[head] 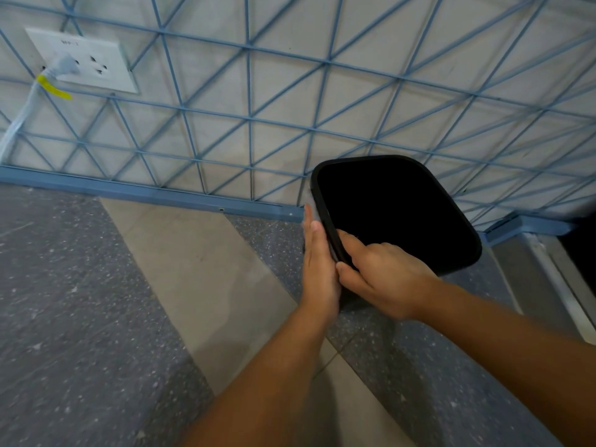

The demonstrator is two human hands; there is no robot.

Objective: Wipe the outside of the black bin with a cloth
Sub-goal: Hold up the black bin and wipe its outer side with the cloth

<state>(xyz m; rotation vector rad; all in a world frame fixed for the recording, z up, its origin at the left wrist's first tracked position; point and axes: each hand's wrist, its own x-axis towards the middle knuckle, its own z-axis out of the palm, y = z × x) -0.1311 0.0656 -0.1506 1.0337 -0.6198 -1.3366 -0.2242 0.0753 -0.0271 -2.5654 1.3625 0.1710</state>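
Observation:
The black bin (400, 214) stands on the floor against the wall, its dark open mouth facing up at me. My right hand (383, 279) grips the bin's near-left rim, fingers curled over the edge. My left hand (317, 262) lies flat with straight fingers against the bin's left outer side, pressing a pale grey cloth (310, 201) to it. Only a thin strip of cloth shows above and beside the fingers; the rest is hidden between hand and bin.
A white wall with a blue wire grid (248, 124) and blue skirting (145, 191) runs behind the bin. A wall socket (87, 61) with a plugged-in white cable (19, 121) sits at upper left. The floor has grey speckled and beige tiles (200, 272).

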